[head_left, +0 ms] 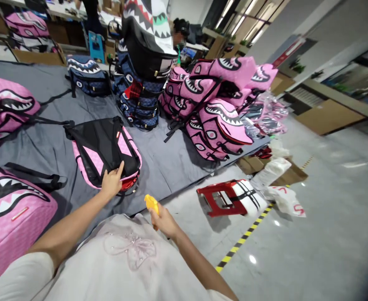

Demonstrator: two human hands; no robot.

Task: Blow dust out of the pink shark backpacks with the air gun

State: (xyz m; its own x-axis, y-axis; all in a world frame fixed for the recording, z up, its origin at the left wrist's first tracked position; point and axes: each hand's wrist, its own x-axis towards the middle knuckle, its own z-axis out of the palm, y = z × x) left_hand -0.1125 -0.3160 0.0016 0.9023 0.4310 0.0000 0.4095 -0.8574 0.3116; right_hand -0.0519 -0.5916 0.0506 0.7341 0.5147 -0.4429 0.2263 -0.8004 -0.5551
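Observation:
A black backpack with pink panels (100, 144) lies back side up on the grey-covered table. My left hand (112, 180) rests on its lower edge, fingers stretched out and the index finger pointing up across the black padding. Red shows at the bag's near end, beside that hand. My right hand (165, 220) is closed around a yellow handheld tool (151, 203), held off the table's front edge and apart from the bag. What kind of tool it is I cannot make out.
Pink shark-mouth backpacks (213, 125) are piled at the right, beside a tall stack of dark blue bags (143, 106). Other pink bags (17, 213) lie at the left. A red stool (221, 198) is on the floor past the table edge. A person (180, 31) is behind the stacks.

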